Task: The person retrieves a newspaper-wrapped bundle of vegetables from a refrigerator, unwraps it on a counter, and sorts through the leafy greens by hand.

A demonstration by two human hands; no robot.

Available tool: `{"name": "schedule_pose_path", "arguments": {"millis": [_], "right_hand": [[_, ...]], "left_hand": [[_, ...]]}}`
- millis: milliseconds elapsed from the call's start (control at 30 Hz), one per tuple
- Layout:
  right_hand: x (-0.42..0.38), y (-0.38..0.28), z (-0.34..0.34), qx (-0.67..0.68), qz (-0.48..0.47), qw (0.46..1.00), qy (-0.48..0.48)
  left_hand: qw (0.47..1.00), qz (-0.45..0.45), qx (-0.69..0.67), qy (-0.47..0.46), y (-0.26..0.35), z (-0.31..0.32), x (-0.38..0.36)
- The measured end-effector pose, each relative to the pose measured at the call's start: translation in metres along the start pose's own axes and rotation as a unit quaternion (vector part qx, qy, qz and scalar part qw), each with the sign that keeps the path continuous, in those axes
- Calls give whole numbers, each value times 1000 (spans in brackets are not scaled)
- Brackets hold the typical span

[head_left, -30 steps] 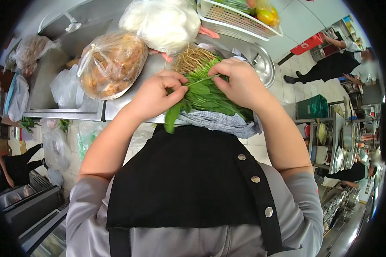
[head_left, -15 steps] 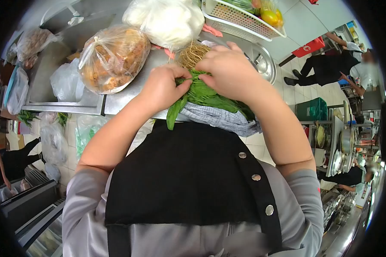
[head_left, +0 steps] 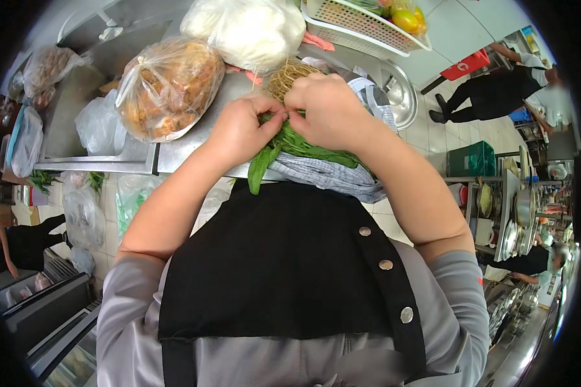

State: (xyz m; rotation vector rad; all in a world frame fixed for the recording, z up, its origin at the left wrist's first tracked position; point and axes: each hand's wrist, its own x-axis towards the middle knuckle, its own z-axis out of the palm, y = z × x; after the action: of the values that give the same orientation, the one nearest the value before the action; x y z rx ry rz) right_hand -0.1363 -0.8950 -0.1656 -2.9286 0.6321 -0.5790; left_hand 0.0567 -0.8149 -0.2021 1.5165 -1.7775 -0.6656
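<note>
Both my hands meet over a bunch of leafy greens point(head_left: 316, 149), whose pale brown roots point(head_left: 290, 76) stick out beyond them. My left hand point(head_left: 248, 126) is closed, thumb and forefinger pinched at the stems. My right hand point(head_left: 326, 106) is closed too, its fingertips touching those of the left; what lies between the fingertips is too small to make out. One broad leaf point(head_left: 259, 171) hangs toward my apron. Under the greens lies a checked grey-blue cloth point(head_left: 329, 177) at the counter's edge.
A bag of brown food point(head_left: 168, 90) and a white bag point(head_left: 245, 32) stand on the steel counter point(head_left: 181, 155). Beyond are a white basket point(head_left: 361, 29) and a metal bowl point(head_left: 403, 97). A sink point(head_left: 64, 122) is at the left. Several people stand farther off.
My right hand has moved left and closed, its fingertips now against my left hand's. More of the cloth shows beside the bowl. The person at the upper right has shifted.
</note>
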Motion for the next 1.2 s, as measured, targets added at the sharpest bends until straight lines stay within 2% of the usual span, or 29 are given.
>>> {"name": "schedule_pose_path", "arguments": {"millis": [100, 200, 233, 333, 367, 467, 600, 800, 900, 1000, 1100, 1200], "right_hand": [[-2, 17, 12, 143, 73, 986, 47], [2, 28, -21, 284, 305, 909, 16], [0, 33, -24, 312, 274, 909, 43], [-14, 31, -44, 258, 275, 923, -74], [-13, 21, -59, 213, 251, 932, -150], [-29, 14, -53, 82, 183, 953, -228], [-32, 18, -43, 66, 202, 952, -222], [-30, 20, -48, 156, 221, 948, -168], [-31, 21, -38, 101, 201, 966, -127], [-30, 16, -43, 125, 198, 953, -194], [-32, 8, -43, 112, 177, 956, -203], [-30, 5, -42, 92, 154, 979, -98]], "left_hand": [[1000, 17, -17, 4, -5, 1, 1], [998, 53, -30, -4, -18, 6, -4], [998, 63, -16, -8, -15, 3, -3], [996, 87, 18, -32, -3, -4, -4], [994, 94, 24, -43, -1, -5, -4], [989, 127, 39, -57, -2, -5, -4], [988, 144, 4, -61, -10, -4, -4], [989, 119, 21, -82, -5, -7, -7], [985, 132, 50, -98, 0, -9, -11], [981, 139, 96, -99, 7, -13, -13], [983, 124, 100, -94, 10, -13, -13], [981, 132, 117, -79, 9, -11, -15]]}}
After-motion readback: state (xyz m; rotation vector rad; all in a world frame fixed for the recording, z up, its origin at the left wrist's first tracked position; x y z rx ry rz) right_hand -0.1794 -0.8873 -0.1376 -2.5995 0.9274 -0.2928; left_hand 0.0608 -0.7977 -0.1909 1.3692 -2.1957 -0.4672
